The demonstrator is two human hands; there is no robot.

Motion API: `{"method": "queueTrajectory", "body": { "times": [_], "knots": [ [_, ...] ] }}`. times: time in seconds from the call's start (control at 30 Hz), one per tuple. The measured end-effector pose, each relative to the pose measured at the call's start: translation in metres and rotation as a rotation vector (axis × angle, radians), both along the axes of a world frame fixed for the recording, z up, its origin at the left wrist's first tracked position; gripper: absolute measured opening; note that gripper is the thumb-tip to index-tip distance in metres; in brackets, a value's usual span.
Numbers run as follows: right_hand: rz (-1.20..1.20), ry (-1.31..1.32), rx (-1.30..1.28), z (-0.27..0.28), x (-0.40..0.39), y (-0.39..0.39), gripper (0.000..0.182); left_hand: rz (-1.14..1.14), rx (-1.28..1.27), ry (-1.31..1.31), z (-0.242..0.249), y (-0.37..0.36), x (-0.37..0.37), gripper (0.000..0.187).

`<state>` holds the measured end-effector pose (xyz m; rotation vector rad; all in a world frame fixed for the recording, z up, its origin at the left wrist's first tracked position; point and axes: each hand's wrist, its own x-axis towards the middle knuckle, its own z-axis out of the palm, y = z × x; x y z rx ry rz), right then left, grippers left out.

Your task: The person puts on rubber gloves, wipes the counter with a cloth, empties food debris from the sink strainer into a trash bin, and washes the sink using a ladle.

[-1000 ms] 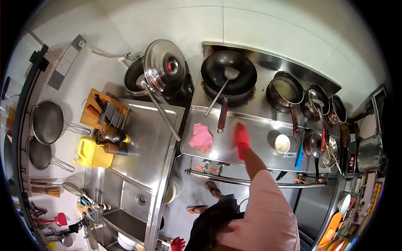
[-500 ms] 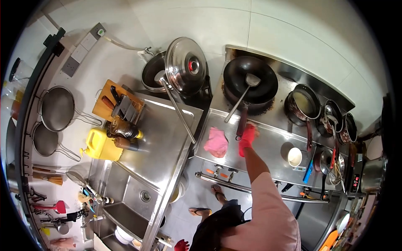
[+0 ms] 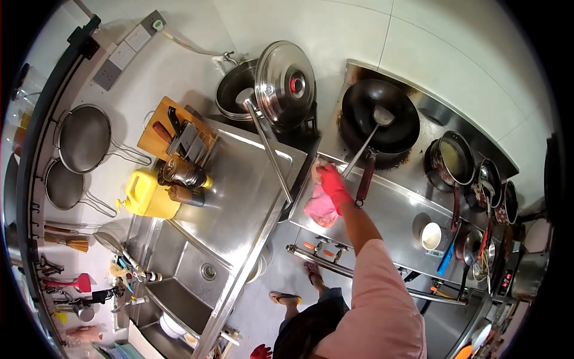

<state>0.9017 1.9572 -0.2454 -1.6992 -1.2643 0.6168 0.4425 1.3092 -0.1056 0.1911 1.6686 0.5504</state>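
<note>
My right hand (image 3: pixel 334 186), in a red glove with pale fingertips showing, reaches over the front of the stove. Its fingers are closed at the upper edge of a pink cloth (image 3: pixel 321 208) that lies crumpled on the steel ledge. Just right of this hand is the handle of a black wok (image 3: pixel 360 107), which sits on a burner. A long-handled metal spatula (image 3: pixel 366 143) rests in the wok, its handle end close to my fingers. Low at the bottom edge, my left hand (image 3: pixel 261 352), also red-gloved, hangs partly cut off, fingers loosely apart with nothing visible in them.
A white cup (image 3: pixel 430 236) and a blue-handled tool (image 3: pixel 446 258) stand on the ledge to the right, below several saucepans (image 3: pixel 454 157). Leftward are a lidded pot (image 3: pixel 236 90), a steel sink (image 3: pixel 179 263), a yellow jug (image 3: pixel 145 194) and a knife block (image 3: pixel 190 143).
My right hand has moved left from beside the wok handle to the pink cloth and closed on its upper edge. The whole view has shifted slightly; the left hand stays low.
</note>
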Motion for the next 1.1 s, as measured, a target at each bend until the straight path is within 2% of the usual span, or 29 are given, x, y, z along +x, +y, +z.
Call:
{"method": "queueTrajectory", "body": {
  "times": [0.03,0.07,0.1,0.13,0.17,0.23,0.27,0.33,0.4,0.47,0.53,0.57,0.6,0.67,0.73,0.8,0.87,0.9,0.93,0.97,1.03,1.1],
  "knots": [
    [0.047,-0.144,0.073,-0.002,0.01,-0.014,0.024,-0.039,-0.004,0.018,0.002,0.003,0.002,0.065],
    [0.191,0.338,-0.007,0.032,0.02,-0.032,0.025,-0.026,-0.003,0.014,0.001,0.003,0.001,0.065],
    [0.227,0.585,-0.063,0.041,0.035,-0.049,0.025,-0.012,0.0,0.011,-0.003,0.006,-0.001,0.065],
    [0.235,0.828,-0.126,0.048,0.05,-0.066,0.024,0.003,0.006,0.008,-0.007,0.01,-0.002,0.065],
    [0.136,0.835,-0.168,0.026,0.071,-0.084,0.019,0.019,0.029,-0.002,-0.01,0.012,-0.004,0.065],
    [-0.198,0.382,-0.202,0.061,0.09,-0.129,0.021,0.053,0.071,-0.019,-0.011,0.017,-0.009,0.065],
    [-0.23,-0.178,-0.043,0.05,0.104,-0.143,0.022,0.105,0.069,-0.036,-0.011,0.02,-0.008,0.063],
    [-0.289,-0.502,0.106,0.017,0.122,-0.138,0.023,0.11,0.071,-0.013,-0.009,0.022,-0.004,0.062],
    [-0.351,-0.039,0.056,0.01,0.122,-0.124,0.023,0.141,0.06,-0.026,-0.015,0.016,0.004,0.06],
    [-0.394,0.218,-0.196,0.024,0.083,-0.114,0.022,0.192,0.031,-0.064,-0.022,0.005,0.007,0.059],
    [-0.157,0.13,0.092,-0.054,0.051,-0.054,0.019,-0.019,-0.027,0.009,-0.01,0.006,0.005,0.057],
    [-0.489,-0.197,0.292,-0.019,0.011,-0.044,0.022,-0.107,-0.065,0.056,-0.007,0.006,0.003,0.056],
    [-0.438,-0.193,0.136,0.02,-0.02,-0.036,0.034,-0.064,-0.05,0.031,-0.009,0.001,0.0,0.055],
    [-0.485,-0.252,0.02,0.004,-0.051,0.001,0.045,0.033,-0.026,-0.016,-0.009,-0.011,-0.004,0.054],
    [-0.393,0.525,-0.1,0.008,-0.067,0.018,0.03,0.082,0.0,-0.008,-0.008,-0.019,-0.006,0.052],
    [-0.435,0.428,-0.315,0.028,-0.086,0.002,0.029,0.093,0.04,0.047,0.002,-0.022,-0.001,0.054],
    [-0.591,0.155,-0.175,0.039,-0.12,-0.021,0.057,0.093,0.01,0.032,-0.006,-0.02,0.002,0.056],
    [-0.542,-0.064,-0.139,0.025,-0.135,-0.044,0.057,0.092,-0.011,0.021,-0.008,-0.024,0.006,0.056],
    [-0.498,-0.218,-0.118,0.01,-0.146,-0.07,0.047,0.069,-0.064,0.053,-0.003,-0.021,0.016,0.057],
    [-0.438,-0.382,-0.122,-0.004,-0.159,-0.093,0.037,-0.437,0.031,0.297,-0.017,-0.024,0.013,0.056],
    [-0.31,-0.7,-0.127,-0.038,-0.171,-0.119,0.018,-0.437,-0.156,0.266,-0.017,-0.011,0.018,0.053],
    [-0.093,-0.8,-0.091,0.004,-0.14,-0.138,0.029,-0.304,-0.061,0.193,-0.018,-0.002,0.013,0.046]
  ]
}}
